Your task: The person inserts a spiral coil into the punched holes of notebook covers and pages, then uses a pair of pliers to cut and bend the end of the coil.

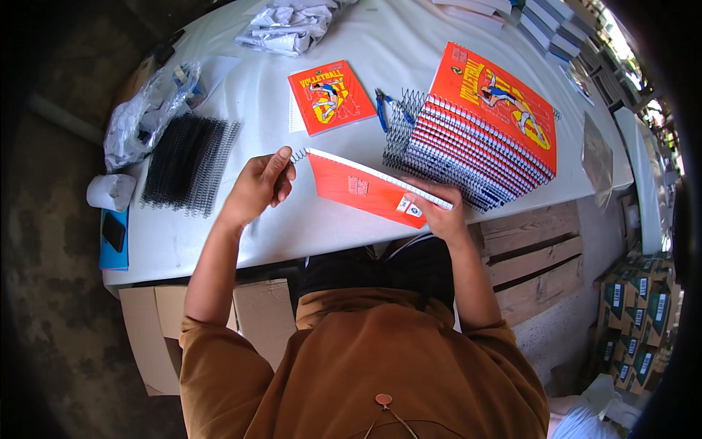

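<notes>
My right hand point(441, 212) grips an orange-red notebook point(358, 192) by its right end, thumb on the cover. The notebook is held tilted above the table, its white punched edge upward. At its left corner a dark spiral coil point(300, 154) sticks out. My left hand point(265, 181) is closed, thumb and fingers pinched at that coil's free end; the exact grip is partly hidden. Just beyond lies another orange-red notebook point(333, 99) with an illustrated cover. To the right stands a tall stack of coil-bound notebooks point(497, 110). Blue-handled pliers point(381, 110) lie between them.
A pile of loose black coils point(186, 164) rests on the left of the white-covered table point(270, 238). Around it are crumpled plastic point(150, 110), a white roll point(111, 192) and a phone point(113, 232). Book stacks point(552, 29) stand far right; a wooden pallet point(534, 241) lies below.
</notes>
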A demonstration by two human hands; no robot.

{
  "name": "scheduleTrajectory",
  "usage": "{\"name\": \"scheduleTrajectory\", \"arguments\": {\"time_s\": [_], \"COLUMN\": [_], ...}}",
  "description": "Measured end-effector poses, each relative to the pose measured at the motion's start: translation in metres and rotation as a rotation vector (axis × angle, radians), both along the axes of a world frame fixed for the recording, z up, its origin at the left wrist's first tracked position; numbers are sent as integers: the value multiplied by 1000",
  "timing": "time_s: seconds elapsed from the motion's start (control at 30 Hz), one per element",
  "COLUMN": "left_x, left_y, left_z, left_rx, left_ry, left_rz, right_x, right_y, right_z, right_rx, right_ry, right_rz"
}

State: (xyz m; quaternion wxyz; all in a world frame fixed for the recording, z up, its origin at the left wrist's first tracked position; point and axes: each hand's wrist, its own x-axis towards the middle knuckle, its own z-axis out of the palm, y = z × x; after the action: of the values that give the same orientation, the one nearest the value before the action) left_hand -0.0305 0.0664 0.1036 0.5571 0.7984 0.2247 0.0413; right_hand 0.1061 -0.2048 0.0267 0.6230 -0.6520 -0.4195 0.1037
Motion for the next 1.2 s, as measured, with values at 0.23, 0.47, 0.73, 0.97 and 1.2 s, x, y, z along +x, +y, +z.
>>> {"name": "scheduleTrajectory", "arguments": {"time_s": [0.23,0.47,0.73,0.97,1.2], "left_x": [5,9,13,14,15], "left_y": [13,25,9,26,26], "left_z": [5,2,30,33,28], "left_rx": [-208,-52,65,-184,-81], "left_ry": [159,-296,61,121,-72], "left_rz": [-26,-258,-361,-376,-517], "right_x": [-3,-4,-5,-5,-6], "right_y": [1,-4,-5,-5,-9], "right_z": [2,1,3,5,7], "right_rx": [41,29,38,95,23], "right_ry": [-16,62,-31,-54,38], "right_rz": [-31,-23,7,92,129]}}
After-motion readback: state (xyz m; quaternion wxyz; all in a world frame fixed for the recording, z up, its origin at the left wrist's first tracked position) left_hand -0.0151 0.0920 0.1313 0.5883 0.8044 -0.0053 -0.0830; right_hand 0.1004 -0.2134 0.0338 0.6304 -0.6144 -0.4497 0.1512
